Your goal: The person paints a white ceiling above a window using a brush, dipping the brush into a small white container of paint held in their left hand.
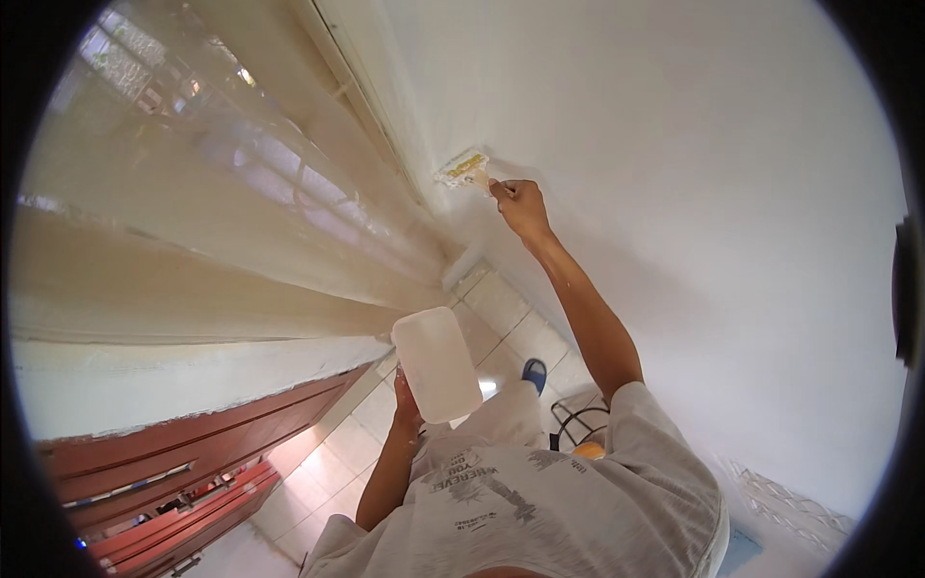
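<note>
My right hand (520,207) is closed round the handle of a wide paintbrush (466,169) at arm's length. White paint coats its bristles, which rest against the white wall (674,144) near the corner by the curtain. At waist height my left hand (406,400) grips a white rectangular plastic container (438,364) from its left side. Most of the left fingers are hidden behind the container. Whatever may be inside it, I cannot make out.
A sheer beige curtain (251,212) hangs along the left, before a window. Below it stands a reddish-brown cabinet (202,414) with a partly open drawer (183,515). Pale tiles (496,303) cover the floor. A black metal frame (578,419) and an orange round thing (588,450) are beside me.
</note>
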